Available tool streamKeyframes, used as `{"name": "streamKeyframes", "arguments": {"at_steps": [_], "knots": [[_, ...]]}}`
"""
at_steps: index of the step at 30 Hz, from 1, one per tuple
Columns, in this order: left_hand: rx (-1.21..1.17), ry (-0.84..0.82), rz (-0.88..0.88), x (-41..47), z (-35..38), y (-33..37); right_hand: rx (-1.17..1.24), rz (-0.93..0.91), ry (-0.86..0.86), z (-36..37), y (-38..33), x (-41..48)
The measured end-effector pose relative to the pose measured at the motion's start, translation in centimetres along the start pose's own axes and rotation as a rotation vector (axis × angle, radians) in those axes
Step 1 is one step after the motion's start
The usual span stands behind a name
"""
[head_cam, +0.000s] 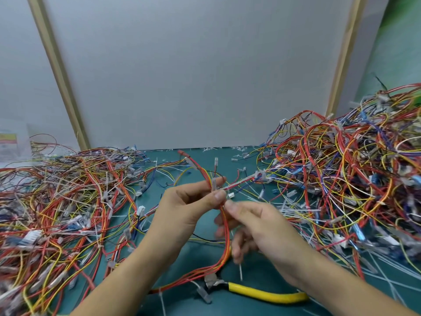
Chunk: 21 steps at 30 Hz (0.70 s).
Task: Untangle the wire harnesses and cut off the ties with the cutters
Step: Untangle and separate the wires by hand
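On the green mat (227,160), a loose harness pile (68,201) lies at left. The left hand (189,208) is raised over the mat's middle, thumb and forefinger pinching the wire harness (224,236) at a pale tie or sleeve. The right hand (257,226) is blurred, just below that pinch. Its fingers are curled and seem to close on the same red-orange wires.

The harness's long axis runs from the near mat up through both hands. Its red tip points away and slightly left, and one branch trails right into the big tangle (341,167).

Best handling is probably to keep the left pinch fixed and run the right hand down the strands to free them. The yellow-handled cutters (266,293), lying near under the right wrist, can then take the tie only, clear of the insulation.
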State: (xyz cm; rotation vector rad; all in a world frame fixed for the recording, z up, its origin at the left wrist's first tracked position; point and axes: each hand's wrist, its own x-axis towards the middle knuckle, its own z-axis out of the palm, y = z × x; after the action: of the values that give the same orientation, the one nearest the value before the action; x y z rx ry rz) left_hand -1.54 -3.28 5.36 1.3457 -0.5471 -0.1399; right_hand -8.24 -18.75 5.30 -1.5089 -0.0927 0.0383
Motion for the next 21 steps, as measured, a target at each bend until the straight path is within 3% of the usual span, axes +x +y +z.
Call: {"name": "streamKeyframes", "arguments": {"at_steps": [4,13,21], "knots": [[0.169,-0.057,0.04,-0.4,0.3,0.2,0.006,-0.212,0.237,-0.7,-0.4,0.1],[0.215,-0.1,-0.002,-0.7,0.5,-0.3,-0.191,-0.357,0.292,-1.3,-0.1,0.1],[0.115,-0.082,0.009,-0.4,0.3,-0.8,-0.195,-0.388,0.352,-1.5,-0.3,0.1]]}}
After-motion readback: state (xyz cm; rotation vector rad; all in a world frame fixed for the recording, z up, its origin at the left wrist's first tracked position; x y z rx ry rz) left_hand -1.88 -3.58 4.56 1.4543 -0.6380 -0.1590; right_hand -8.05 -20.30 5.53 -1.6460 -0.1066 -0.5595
